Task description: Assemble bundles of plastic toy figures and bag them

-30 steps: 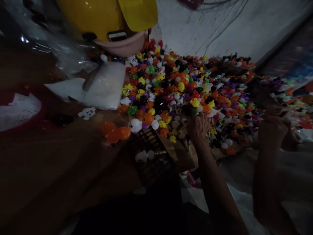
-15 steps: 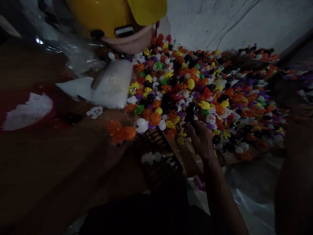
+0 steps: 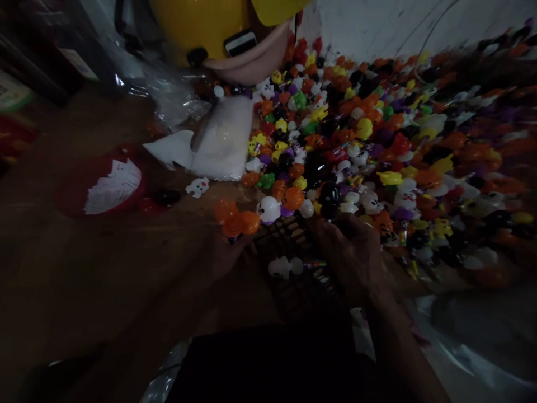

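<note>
My left hand [image 3: 230,252], dim in the shadow, is closed round the lower end of a bunch of orange pumpkin toys [image 3: 240,223]. My right hand [image 3: 354,243] has its fingers pinched below a shiny black toy [image 3: 330,200], held upright by its lower end. Between the hands is a dark plastic crate [image 3: 289,296] with an open grid. Across it lies a whitish toy [image 3: 286,267] with a colourful stick. A white ghost toy [image 3: 269,210] and an orange pumpkin toy [image 3: 293,198] sit just beyond the crate.
A large pile of small coloured toys [image 3: 364,129] spreads back to the wall. A stack of clear plastic bags [image 3: 222,140], a red bowl [image 3: 71,196] of paper slips and a flat white dog-shaped piece [image 3: 197,187] lie left. Behind stands a pink basin [image 3: 247,67] with a phone [image 3: 240,43].
The view has swung left, so the scene sits further right. My right hand has drawn the black toy leftward from the pile, nearer the crate. My left hand keeps the orange toys.
</note>
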`<state>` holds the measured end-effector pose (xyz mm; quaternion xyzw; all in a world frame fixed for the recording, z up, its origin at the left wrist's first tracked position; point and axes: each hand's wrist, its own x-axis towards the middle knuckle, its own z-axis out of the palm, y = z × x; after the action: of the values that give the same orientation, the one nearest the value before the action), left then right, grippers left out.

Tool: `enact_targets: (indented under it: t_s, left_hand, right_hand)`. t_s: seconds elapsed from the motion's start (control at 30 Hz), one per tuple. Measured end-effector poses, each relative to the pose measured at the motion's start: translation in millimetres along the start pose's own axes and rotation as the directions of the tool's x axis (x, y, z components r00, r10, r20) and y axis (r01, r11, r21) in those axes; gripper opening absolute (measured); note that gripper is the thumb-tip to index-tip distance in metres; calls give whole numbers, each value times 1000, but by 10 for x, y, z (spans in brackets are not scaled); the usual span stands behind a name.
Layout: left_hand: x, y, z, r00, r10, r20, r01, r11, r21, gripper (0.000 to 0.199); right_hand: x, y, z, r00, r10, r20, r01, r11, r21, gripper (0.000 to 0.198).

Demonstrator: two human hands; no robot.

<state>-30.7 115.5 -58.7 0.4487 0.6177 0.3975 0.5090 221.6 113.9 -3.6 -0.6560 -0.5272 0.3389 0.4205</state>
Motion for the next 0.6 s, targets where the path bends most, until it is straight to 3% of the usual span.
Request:
enact_targets:
  t_s: [0.13, 0.3, 0.47, 0.6]
  left_hand:
    - [9, -32, -28, 999, -44, 21, 43, 998, 38, 46]
    - [13, -107, -104, 998, -24, -54, 33, 985, 171, 45]
    - [35, -43, -102, 981, 178, -75, -164, 972, 170, 37]
    - [38, 12, -39, 978, 199, -63, -195, 978, 70, 27]
  right_hand:
    - [-3, 83, 52, 999, -35, 0, 35, 998, -49, 30]
    - [10, 121, 87, 995, -83, -54, 75, 987, -141, 27]
    - [13, 89, 73, 994, -100, -33, 82, 929, -360, 35]
    - [-11, 69, 59, 986, -152, 69, 167, 869, -465, 28]
